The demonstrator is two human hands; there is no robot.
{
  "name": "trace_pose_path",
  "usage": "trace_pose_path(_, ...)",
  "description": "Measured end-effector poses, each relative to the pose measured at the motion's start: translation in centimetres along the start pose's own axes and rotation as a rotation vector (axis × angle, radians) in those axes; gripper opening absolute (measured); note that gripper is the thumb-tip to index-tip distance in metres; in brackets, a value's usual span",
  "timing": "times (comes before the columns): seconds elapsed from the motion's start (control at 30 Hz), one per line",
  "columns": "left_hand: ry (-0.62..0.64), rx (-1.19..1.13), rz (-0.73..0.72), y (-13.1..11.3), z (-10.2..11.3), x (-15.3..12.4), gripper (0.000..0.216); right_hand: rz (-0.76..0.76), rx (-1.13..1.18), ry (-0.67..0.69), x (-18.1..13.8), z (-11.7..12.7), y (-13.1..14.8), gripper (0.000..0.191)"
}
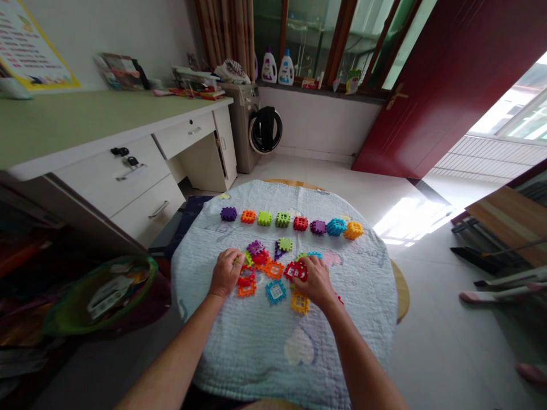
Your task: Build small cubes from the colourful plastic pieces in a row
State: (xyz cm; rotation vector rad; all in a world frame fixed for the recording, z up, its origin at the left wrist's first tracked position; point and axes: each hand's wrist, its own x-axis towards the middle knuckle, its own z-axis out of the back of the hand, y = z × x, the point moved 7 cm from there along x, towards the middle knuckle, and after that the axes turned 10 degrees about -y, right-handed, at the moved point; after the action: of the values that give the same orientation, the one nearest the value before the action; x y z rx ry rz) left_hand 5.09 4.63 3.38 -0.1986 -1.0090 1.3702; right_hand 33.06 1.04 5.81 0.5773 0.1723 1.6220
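Observation:
At the left side of a loose pile, my left hand (226, 272) has curled fingers closed on the edge of a yellow-green interlocking plastic tile (248, 260). My right hand (317, 280) lies over the pile's right side, its fingers closed on a red window-patterned tile (294, 271). Between the hands are an orange tile (274, 269) and a blue tile (276, 291). A yellow tile (299, 303) lies just below the right hand. Purple tiles (256, 247) and a light green tile (285, 245) sit farther back. My right hand partly hides some tiles.
Stacks of tiles sorted by colour, such as a purple stack (228, 214) and a yellow stack (353, 230), form a row across the cloth-covered round table (273, 353). A stool edge (400, 290) shows at right. A green-rimmed basket (149, 267) stands at left.

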Motion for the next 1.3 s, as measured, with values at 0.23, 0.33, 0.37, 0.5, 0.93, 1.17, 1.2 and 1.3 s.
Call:
trace_pose_path(0.23,-0.012,0.004,-0.017,0.0,0.0,0.1,0.033,-0.14,-0.06,-0.152,0.0,3.2,-7.7,0.038)
trace_pose_path(0.33,-0.016,0.005,-0.02,0.0,0.0,0.1,0.033,-0.126,-0.044,-0.139,-0.3,3.3,-8.6,0.037)
trace_pose_path(0.37,-0.016,0.008,-0.021,0.0,0.0,0.1,0.033,-0.113,-0.029,-0.138,-0.4,3.2,-8.5,0.037)
trace_pose_path(0.5,-0.01,0.018,-0.024,0.1,-0.1,0.1,0.033,-0.088,0.018,-0.131,-1.0,3.0,-8.0,0.042)
trace_pose_path(0.93,-0.011,0.031,-0.032,0.3,-0.1,0.2,0.031,-0.214,-0.113,-0.066,-4.1,4.9,-9.7,0.037)
trace_pose_path(1.17,0.001,0.045,-0.044,0.2,-0.2,0.1,0.032,-0.105,-0.036,0.152,-6.5,4.8,-6.7,0.027)
trace_pose_path(1.2,0.005,0.045,-0.046,0.2,-0.2,0.1,0.032,-0.105,-0.006,0.159,-6.3,5.0,-6.7,0.023)
trace_pose_path(1.3,0.006,0.046,-0.044,0.2,-0.3,0.1,0.032,-0.143,0.13,0.233,-5.7,5.1,-7.0,0.019)
